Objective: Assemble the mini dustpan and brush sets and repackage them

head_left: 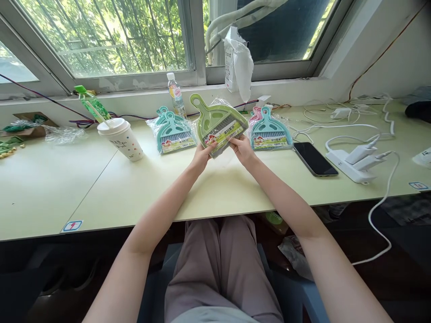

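Note:
A green dustpan and brush set [215, 119] in clear plastic wrap is held up above the table between my two hands, tilted, its handle pointing to the upper left. My left hand [203, 157] grips its lower left edge, and my right hand [243, 150] pinches the lower right edge. A printed label and dark bristles show on its front. Close by on the left lie wrapped teal dustpan sets [174, 132]. To the right is another teal set [270, 132], with a pink one [256, 113] partly hidden behind it.
A paper cup [123, 139] with a lid and a green-capped bottle [90, 103] stand left. Behind are a clear bottle [177, 96] and a white tissue pack [237, 63]. On the right lie a phone [314, 159], a power strip [348, 166] and white cables.

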{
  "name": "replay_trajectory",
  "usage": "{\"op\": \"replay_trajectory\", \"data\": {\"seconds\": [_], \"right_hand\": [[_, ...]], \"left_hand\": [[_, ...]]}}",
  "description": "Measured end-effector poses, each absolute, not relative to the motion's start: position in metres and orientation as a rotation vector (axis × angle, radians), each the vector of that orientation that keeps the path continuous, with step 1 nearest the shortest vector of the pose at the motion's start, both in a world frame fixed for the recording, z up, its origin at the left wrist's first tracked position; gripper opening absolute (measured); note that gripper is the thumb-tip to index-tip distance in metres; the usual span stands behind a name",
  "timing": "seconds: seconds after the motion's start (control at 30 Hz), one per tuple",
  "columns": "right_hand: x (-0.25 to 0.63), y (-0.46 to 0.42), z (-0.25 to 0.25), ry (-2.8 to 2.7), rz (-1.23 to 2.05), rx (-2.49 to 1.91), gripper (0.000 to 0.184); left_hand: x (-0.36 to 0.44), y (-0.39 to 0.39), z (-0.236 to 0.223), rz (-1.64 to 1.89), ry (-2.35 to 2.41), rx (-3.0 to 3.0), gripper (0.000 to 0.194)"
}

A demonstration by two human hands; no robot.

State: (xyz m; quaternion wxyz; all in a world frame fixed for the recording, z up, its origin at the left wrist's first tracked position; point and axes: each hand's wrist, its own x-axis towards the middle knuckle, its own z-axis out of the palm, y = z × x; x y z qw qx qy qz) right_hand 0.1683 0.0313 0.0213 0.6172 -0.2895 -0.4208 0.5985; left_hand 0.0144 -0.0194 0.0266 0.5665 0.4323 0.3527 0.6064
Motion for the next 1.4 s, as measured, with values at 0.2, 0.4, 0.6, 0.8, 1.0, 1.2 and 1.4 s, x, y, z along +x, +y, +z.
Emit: {"op": "replay_trajectory", "data": {"seconds": [0.2, 0.4, 0.6, 0.8, 1.0, 1.2, 1.4], "right_hand": [[0.168, 0.028, 0.024, -0.95, 1.483, -0.793, 0.019], [0.171, 0.026, 0.024, -0.956, 1.621, -0.922, 0.002], [0.172, 0.026, 0.029, -0.879, 1.594, -1.008, 0.014], [0.173, 0.025, 0.027, -0.87, 1.572, -1.017, 0.013], [0.173, 0.028, 0.023, -0.872, 1.562, -1.023, 0.013], [0.17, 0.027, 0.024, -0.754, 1.55, -1.021, 0.029], [0.171, 0.026, 0.025, -0.78, 1.561, -1.031, 0.02]], "left_hand": [[0.012, -0.015, 0.026, 1.436, 0.926, 0.993, 0.048], [0.001, -0.011, 0.032, 1.349, 1.027, 1.004, 0.048], [-0.002, -0.013, 0.033, 1.29, 0.972, 1.032, 0.043], [-0.001, -0.013, 0.03, 1.268, 0.97, 1.041, 0.042], [-0.001, -0.012, 0.029, 1.281, 0.982, 1.028, 0.04], [-0.001, -0.013, 0.028, 1.263, 0.969, 1.024, 0.039], [0.0, -0.015, 0.03, 1.249, 0.982, 1.02, 0.038]]}}
